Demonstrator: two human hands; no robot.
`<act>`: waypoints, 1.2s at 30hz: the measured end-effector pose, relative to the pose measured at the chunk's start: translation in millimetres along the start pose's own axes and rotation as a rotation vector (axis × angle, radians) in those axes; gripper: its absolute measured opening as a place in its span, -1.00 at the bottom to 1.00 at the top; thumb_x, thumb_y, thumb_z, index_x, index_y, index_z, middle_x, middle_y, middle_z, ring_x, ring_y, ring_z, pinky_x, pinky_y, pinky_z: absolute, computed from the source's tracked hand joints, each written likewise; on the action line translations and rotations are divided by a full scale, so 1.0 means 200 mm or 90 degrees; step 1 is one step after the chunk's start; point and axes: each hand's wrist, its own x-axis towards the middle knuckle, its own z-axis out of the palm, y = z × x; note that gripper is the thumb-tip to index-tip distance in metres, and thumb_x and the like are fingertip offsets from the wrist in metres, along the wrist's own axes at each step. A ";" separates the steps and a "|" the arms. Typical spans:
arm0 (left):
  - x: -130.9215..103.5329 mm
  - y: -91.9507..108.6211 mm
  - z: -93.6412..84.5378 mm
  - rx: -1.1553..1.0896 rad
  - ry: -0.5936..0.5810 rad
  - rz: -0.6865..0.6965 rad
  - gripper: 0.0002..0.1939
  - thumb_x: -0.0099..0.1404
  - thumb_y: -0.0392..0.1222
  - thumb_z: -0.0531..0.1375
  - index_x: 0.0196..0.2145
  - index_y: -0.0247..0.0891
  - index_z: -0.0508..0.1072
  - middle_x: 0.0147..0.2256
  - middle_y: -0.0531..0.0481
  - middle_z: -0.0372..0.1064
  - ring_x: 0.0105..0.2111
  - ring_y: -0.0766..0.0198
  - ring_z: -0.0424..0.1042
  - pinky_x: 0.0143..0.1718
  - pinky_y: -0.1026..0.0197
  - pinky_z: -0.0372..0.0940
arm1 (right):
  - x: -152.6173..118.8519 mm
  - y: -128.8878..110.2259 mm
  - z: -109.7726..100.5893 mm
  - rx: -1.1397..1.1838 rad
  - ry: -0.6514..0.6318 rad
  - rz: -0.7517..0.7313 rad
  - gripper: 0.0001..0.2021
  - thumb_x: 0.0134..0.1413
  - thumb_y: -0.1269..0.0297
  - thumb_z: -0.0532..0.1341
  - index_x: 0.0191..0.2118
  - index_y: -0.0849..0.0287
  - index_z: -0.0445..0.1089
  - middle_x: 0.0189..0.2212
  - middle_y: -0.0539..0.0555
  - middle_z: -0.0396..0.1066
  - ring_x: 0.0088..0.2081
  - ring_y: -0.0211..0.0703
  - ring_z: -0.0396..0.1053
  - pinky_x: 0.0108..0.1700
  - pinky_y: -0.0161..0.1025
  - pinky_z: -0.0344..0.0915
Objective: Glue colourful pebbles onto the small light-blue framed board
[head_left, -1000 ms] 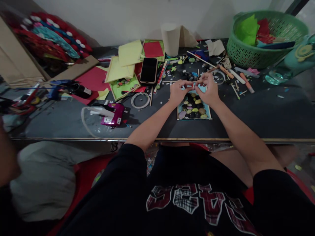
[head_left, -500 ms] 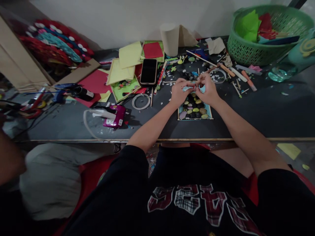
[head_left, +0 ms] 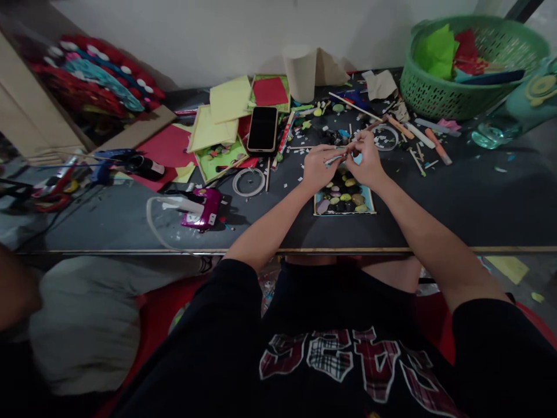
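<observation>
Above the far part of a small light-blue panel [head_left: 370,204] my two hands meet, fingertips almost touching. My left hand [head_left: 319,164] is closed in a pinch, with a thin pale strip showing by its fingers. My right hand [head_left: 366,161] is pinched as well, its thumb and forefinger against the left fingertips. Whatever sits between them is too small and covered to name. Black, yellow-green and lilac pebbles [head_left: 345,198] cover the near part of the panel, which has a thin pale rim; my hands hide its far part.
A phone [head_left: 262,129], yellow paper panels [head_left: 213,128] and a clear tubing coil [head_left: 249,182] lie to the left. Nearer is a purple power socket [head_left: 208,208]. A green basket [head_left: 461,96] and a bottle [head_left: 517,119] stand right. Scraps and sticks litter the back. Another person's knee [head_left: 87,325] is at left.
My fingers have shifted slightly at the pinch, and the left hand has turned a little, so a thin pale strip now shows beside it. The pebble panel lies in the same place.
</observation>
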 end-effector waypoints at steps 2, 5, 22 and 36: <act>0.00 0.01 -0.01 -0.023 -0.005 -0.005 -0.82 0.33 -0.21 0.32 -0.12 -0.10 0.67 -0.17 -0.01 0.66 -0.10 0.19 0.61 0.06 0.12 0.41 | 0.00 -0.01 0.00 0.019 -0.005 -0.026 -0.61 0.20 -0.08 0.17 -0.05 0.04 0.08 -0.26 0.08 0.36 -0.30 -0.05 0.34 -0.10 0.12 0.40; 0.00 0.00 -0.02 -0.091 -0.014 -0.025 -0.84 0.34 -0.14 0.31 -0.14 -0.11 0.67 -0.19 -0.02 0.67 -0.16 0.18 0.64 0.02 0.09 0.44 | 0.00 -0.02 -0.01 0.024 -0.009 -0.070 -0.65 0.20 0.01 0.18 -0.07 0.01 0.04 -0.36 -0.01 0.33 -0.39 -0.12 0.28 -0.18 0.07 0.41; 0.01 -0.09 0.02 -0.384 -0.018 -0.177 -0.57 0.12 0.16 0.44 -0.28 -0.24 0.51 -0.28 -0.02 0.63 -0.22 0.25 0.63 -0.16 0.22 0.52 | -0.03 -0.07 -0.05 -0.019 0.024 -0.027 -0.52 0.19 -0.21 0.20 0.00 0.04 0.19 -0.10 0.17 0.43 -0.20 0.03 0.45 -0.07 0.20 0.43; -0.01 -0.01 -0.01 -0.213 -0.049 -0.100 -0.92 0.27 -0.28 0.35 -0.24 -0.22 0.61 -0.25 0.01 0.65 -0.21 0.24 0.64 -0.09 0.20 0.50 | 0.00 -0.09 -0.12 -0.038 -0.044 -0.054 -0.47 0.07 -0.14 0.31 0.02 0.08 0.23 -0.22 0.11 0.50 -0.29 -0.02 0.46 -0.07 0.14 0.46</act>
